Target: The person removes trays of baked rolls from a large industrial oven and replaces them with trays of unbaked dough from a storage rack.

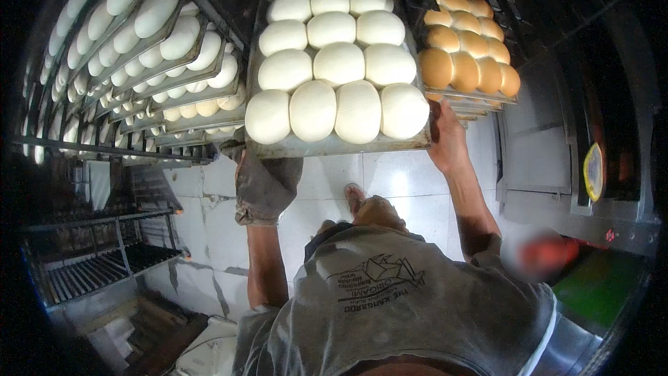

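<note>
- Left hand (264, 184), wrapped in a grey mitt that hides its fingers, holds the near left corner of the tray (341, 147), which is in the middle.
- Right hand (447, 141) (bare, fingertips hidden) grips its near right corner.
- Pale buns (358, 111): four in the nearest row, rows of three behind – the farthest cut off.
- Browned buns (464, 72), right: four nearest.
- Left rack's trays (174, 141) overlap – too crowded to count.
- Shirt (410, 313): dark lettering, line drawing.
</note>
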Demonstrator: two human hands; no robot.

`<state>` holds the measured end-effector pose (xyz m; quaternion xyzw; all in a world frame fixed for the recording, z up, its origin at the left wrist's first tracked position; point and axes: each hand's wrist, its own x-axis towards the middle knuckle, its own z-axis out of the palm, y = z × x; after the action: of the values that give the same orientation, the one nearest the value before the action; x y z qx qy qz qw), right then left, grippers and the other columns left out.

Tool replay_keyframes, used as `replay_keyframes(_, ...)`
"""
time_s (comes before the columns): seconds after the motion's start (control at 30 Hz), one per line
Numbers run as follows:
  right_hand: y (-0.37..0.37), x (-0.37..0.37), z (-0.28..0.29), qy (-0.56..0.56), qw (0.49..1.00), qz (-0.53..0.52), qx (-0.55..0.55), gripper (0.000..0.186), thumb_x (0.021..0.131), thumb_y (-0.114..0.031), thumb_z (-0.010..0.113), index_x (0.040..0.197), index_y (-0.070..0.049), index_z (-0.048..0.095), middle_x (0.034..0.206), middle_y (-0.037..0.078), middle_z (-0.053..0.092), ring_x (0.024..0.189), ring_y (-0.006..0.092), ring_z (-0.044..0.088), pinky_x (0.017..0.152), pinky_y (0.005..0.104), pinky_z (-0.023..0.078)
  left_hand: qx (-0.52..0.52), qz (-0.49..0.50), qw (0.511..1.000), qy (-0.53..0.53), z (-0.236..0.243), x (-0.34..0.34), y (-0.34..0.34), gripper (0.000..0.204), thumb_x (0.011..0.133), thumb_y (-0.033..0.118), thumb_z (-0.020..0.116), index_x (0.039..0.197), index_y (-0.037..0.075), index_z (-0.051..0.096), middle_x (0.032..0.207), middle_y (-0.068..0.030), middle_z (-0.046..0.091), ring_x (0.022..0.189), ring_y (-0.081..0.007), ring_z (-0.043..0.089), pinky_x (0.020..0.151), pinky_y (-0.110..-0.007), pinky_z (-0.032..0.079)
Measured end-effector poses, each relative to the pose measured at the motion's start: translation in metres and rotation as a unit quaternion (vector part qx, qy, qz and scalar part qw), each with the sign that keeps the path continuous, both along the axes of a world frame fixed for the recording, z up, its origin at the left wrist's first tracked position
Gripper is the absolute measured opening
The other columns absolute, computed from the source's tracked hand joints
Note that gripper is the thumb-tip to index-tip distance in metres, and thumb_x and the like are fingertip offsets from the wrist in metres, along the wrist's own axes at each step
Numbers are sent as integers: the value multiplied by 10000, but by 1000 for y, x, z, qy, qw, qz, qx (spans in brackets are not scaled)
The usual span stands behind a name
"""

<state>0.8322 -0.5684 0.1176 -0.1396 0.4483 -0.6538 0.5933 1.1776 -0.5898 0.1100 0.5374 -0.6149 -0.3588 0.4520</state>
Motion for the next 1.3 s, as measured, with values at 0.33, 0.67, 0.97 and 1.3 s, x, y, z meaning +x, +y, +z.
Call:
replay_keyframes(0.33, 78, 46, 3, 206, 967, -116, 98, 407, 1050, -282, 442, 1296, 34, 519, 1218, 130, 604, 1133, 202, 567, 967, 336, 472, 252, -39, 735, 628, -28, 52, 85, 351, 956, 219, 585, 1262, 50, 554, 1261, -124, 602, 1105, -250, 603, 930, -390, 519)
replay_keyframes(0.67, 251, 50, 25, 211, 978, -8, 2, 316, 1055, -278, 456, 1018, -9, 618, 861, 27, 647, 740, 75, 597, 667, 232, 508, -101, 119, 980, -127, -79, 111, 297, 471, 798, 252, 771, 1160, -6, 619, 1020, -202, 690, 933, -359, 681, 790, -421, 546)
replay_keyframes(0.97, 373, -60, 53, 305, 941, -137, 52, 363, 1058, -272, 409, 973, 4, 629, 800, 16, 609, 697, 66, 525, 641, 242, 456, 233, 38, 869, 436, -13, -11, 337, 421, 901, 63, 598, 1297, -27, 487, 1201, -136, 601, 1064, -206, 594, 935, -330, 463)
replay_keyframes(1.3, 484, -260, 75, 324, 874, -337, 132, 376, 1042, -292, 436, 1020, 18, 647, 883, 47, 658, 757, 95, 578, 719, 259, 479, 393, -190, 783, 443, -61, -265, 258, 381, 944, 123, 586, 1289, -12, 498, 1222, -138, 590, 1092, -201, 581, 955, -334, 462)
